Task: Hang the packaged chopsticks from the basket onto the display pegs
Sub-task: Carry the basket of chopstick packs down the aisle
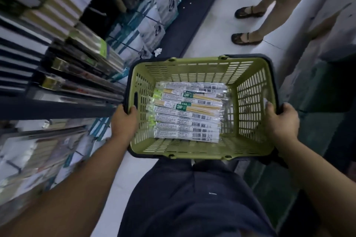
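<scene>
A green slotted plastic basket (250,90) with a dark rim hangs in front of me over the floor. Several packaged chopsticks (188,110) lie flat in a stack on its bottom, in clear wrappers with white barcode labels and green tags. My left hand (124,121) grips the basket's left rim, thumb hooked inside. My right hand (281,119) grips the right rim the same way. The display pegs (81,75) stick out from the shelving on my left, loaded with long packaged goods; they are blurred.
Another person's legs in dark sandals (247,37) stand on the pale floor ahead to the right. A crumpled white scrap (158,52) lies by the dark shelf base. A dark fixture (327,86) borders the aisle on the right.
</scene>
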`<state>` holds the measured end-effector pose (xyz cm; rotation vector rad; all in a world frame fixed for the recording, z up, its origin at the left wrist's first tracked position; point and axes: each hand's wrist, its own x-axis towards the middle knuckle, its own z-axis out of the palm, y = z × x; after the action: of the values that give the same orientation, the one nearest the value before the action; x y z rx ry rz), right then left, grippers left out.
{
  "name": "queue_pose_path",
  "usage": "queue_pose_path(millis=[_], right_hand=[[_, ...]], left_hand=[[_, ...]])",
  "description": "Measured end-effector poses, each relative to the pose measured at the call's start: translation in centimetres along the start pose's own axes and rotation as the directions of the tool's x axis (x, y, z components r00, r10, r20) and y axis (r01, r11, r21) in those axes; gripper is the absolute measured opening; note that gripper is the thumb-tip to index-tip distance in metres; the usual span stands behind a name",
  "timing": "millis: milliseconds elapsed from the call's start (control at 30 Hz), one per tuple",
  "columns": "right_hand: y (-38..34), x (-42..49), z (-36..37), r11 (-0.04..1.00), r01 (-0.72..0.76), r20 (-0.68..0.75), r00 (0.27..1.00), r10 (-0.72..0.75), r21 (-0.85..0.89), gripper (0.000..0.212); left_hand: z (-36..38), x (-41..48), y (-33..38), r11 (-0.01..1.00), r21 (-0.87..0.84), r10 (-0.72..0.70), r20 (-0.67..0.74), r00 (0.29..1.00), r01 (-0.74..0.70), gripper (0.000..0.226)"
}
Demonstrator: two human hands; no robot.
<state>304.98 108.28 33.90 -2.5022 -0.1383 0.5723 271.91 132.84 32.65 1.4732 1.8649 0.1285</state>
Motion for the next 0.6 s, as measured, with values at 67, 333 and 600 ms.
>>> queue_pose_path(millis=[67,333,600], right_hand=[[-2.4,3.2,0.8,0.999,0.039,0.030,0.999,-0.038,-0.029,0.031],[-10.8,13.3,4.8,0.966,0.233,0.214,0.955,-0.207,-0.107,0.027],[-16.2,19.3,7.9,0.934,0.315,0.253,0.930,-0.268,-0.167,0.025]], left_hand=[[0.5,1.0,0.8,0.999,-0.025,-0.044,-0.016,0.999,0.044,0.027],[2.1,5.2,2.9,0.973,-0.108,-0.208,-0.008,0.978,0.205,0.029],[4.1,6.9,4.4,0.943,-0.184,-0.288,-0.042,0.957,0.276,0.029]])
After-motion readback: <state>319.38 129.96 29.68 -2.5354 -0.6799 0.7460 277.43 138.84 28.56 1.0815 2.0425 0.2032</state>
